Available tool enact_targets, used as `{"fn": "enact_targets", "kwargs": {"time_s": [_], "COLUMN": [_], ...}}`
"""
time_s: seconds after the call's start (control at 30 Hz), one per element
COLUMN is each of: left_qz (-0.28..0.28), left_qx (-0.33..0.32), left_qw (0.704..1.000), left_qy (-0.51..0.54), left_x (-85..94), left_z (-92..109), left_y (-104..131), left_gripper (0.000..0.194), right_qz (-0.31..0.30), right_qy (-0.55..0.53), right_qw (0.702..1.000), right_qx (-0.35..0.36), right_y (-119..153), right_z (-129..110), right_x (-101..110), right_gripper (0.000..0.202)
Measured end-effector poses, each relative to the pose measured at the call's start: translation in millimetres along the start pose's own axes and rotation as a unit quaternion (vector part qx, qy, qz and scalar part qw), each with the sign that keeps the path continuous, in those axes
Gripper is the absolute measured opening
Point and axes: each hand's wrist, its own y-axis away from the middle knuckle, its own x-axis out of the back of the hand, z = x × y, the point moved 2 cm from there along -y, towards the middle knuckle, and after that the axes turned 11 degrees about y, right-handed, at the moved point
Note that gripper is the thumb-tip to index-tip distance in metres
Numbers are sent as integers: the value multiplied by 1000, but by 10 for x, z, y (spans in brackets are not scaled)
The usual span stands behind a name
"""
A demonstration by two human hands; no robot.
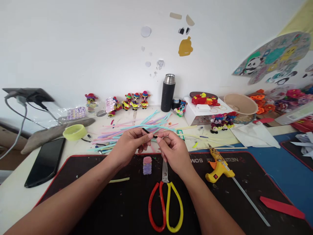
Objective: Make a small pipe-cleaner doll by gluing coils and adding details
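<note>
**Black stick pinched between two hands over a craft mat**

Item held: a short black stick (148,133), thin, probably a pipe-cleaner offcut. It sits in the air above the mat, level with the pile of stems, tilted slightly down to the right.

Left hand (130,143): thumb and forefinger closed on the stick's left end, other fingers curled under.

Right hand (173,150): fingertips pinching the stick's right end, palm down, wrist over the scissor blades.

Directly below: a small pink-and-purple block (147,165) standing on the black mat (97,202). Just right of it lie scissors (165,202) with one red and one yellow loop, blades pointing away and partly hidden under the right hand. A pale yellow strip (119,180) lies to the left.

Further out: yellow glue gun (218,166) with a glue stick trailing toward the near edge; a red strip (281,207) at the mat's right corner; pile of pastel stems (137,129) behind the hands; phone (45,161) at left; flask (168,92) and small figures (135,100) by the wall.

Risks, as judged: the stick is small and gripped only at its tips, so a slip could drop it onto the black mat, where it would be hard to spot. The right wrist is close to the scissor blades. The glue gun's nozzle, if hot, lies within easy reach of the right forearm.
</note>
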Motion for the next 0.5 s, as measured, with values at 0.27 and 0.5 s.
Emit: {"fn": "enact_targets", "kwargs": {"time_s": [0.27, 0.5], "left_qz": [-9, -6], "left_qx": [-2, 9], "left_qw": [1000, 1000], "left_qy": [3, 0], "left_x": [-7, -23], "left_z": [-17, -20], "left_y": [2, 9], "left_gripper": [41, 42], "right_qz": [7, 19], "right_qy": [10, 28], "right_qw": [1000, 999], "right_qx": [13, 7], "right_y": [4, 14], "right_z": [-19, -30], "right_x": [-4, 1], "right_gripper": [22, 20]}}
